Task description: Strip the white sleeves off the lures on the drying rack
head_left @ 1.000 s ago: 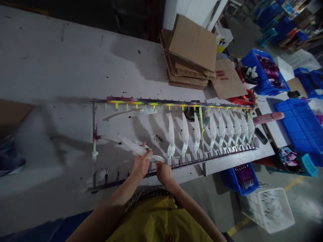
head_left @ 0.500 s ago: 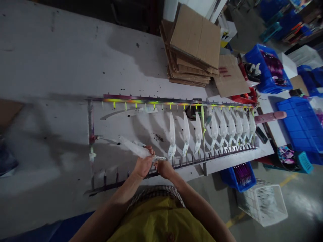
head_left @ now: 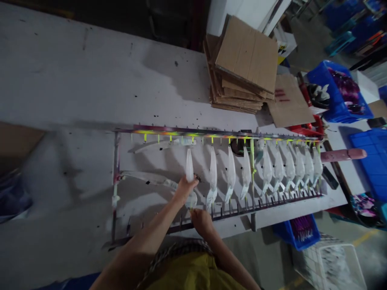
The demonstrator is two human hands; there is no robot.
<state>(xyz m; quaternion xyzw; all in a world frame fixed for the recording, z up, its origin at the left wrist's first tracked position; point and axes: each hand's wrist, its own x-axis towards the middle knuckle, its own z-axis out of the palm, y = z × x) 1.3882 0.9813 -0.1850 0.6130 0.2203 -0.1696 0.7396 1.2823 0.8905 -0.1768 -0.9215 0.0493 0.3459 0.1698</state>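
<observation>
A translucent piece (head_left: 189,163) is gripped around its middle by the left hand (head_left: 185,190), whose fingers are closed on it. It is held over the rack (head_left: 116,161), between the upper bar (head_left: 184,131) and the lower bar (head_left: 236,212), with its narrow tip pointed toward the upper bar. The right hand (head_left: 202,221) is placed at its lower end, fingers curled; whether the piece or the rack is pinched there cannot be told.

To the right, nine similar pieces (head_left: 230,173) are hung in a row between the two bars. To the left, two loose pieces (head_left: 154,178) are laid within the rack's outline, one near the upper bar. The rack is set on a pale counter (head_left: 75,84), where stacked cardboard (head_left: 248,56) is placed beyond the upper bar.
</observation>
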